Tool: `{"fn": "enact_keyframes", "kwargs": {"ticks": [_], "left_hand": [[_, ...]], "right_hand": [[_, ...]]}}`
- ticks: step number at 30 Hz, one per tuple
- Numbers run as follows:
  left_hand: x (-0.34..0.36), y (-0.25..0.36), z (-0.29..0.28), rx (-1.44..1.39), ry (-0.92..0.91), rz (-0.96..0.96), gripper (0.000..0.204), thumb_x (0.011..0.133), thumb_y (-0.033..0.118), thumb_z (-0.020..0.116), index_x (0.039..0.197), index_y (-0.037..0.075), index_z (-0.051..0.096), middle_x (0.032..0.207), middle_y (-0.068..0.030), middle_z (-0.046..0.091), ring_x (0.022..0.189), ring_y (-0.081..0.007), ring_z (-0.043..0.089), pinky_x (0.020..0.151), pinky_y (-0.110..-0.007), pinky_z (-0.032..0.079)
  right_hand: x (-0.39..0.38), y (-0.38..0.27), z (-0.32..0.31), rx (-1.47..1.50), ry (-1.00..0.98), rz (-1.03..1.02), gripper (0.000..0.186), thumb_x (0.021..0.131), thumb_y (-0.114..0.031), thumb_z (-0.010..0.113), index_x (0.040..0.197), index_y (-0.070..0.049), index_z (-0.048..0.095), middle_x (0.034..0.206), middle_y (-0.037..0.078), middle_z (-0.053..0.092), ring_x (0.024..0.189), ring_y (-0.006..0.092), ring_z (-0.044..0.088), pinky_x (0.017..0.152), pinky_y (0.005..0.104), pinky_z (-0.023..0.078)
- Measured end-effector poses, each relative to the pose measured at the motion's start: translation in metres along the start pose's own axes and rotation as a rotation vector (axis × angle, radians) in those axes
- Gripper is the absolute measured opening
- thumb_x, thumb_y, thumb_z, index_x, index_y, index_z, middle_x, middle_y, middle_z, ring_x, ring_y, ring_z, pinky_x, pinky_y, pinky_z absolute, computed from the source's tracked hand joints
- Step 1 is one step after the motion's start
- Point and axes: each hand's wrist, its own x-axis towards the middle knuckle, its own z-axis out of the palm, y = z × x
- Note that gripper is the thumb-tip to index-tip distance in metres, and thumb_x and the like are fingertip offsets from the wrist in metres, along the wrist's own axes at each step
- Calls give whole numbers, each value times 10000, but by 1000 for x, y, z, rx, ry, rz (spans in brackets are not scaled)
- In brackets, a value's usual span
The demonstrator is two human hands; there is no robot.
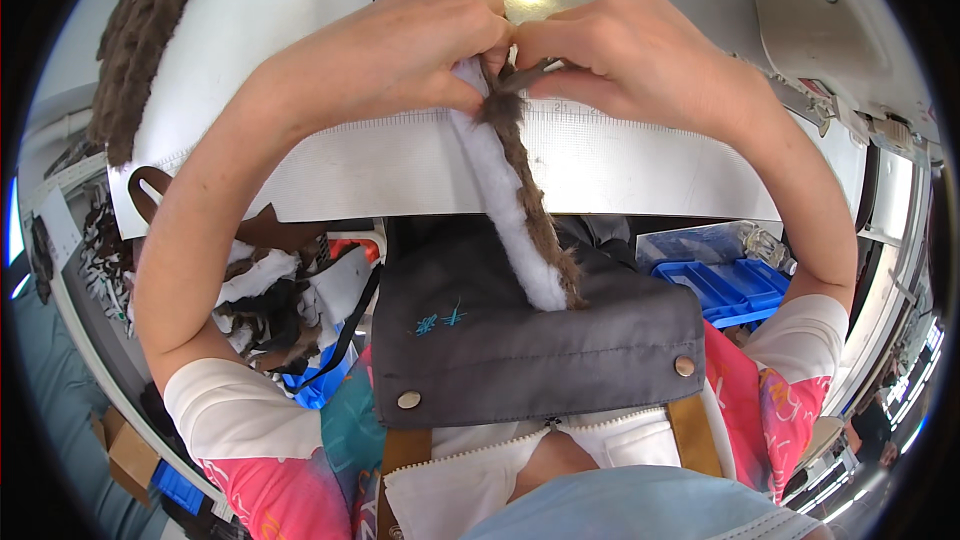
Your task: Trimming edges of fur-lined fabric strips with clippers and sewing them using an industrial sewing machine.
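A long, narrow fur strip point(537, 222), brown pile on one side and white on the other, hangs over the near edge of the table down onto my dark apron. My left hand point(425, 50) pinches it from the left, fingers curled at its white side. From the right, my right hand point(630, 65) closes thumb and forefinger on the brown fur, close to the left fingertips. A small dark, shiny piece shows between the right fingers; I cannot make out its kind. The fingertips partly cover the strip there.
A white worktable point(350, 175) with a printed ruler line lies under my hands. A brown fur piece point(160, 30) is at the far left, a beige sewing machine point(815, 15) at the right. Below are fur scraps point(265, 290) and a blue tray point(725, 290).
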Motion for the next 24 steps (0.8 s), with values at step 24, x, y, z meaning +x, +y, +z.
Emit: {"fn": "enact_keyframes", "kwargs": {"ticks": [24], "left_hand": [[-17,-10,-6,-159,31,-104,173,730,74,652,829,-7,535,794,-40,503,730,-163,487,634,-279,391]], "right_hand": [[3,13,56,-54,379,-169,163,665,-80,626,812,-67,558,651,65,587,584,275,592,492,371,443]]}}
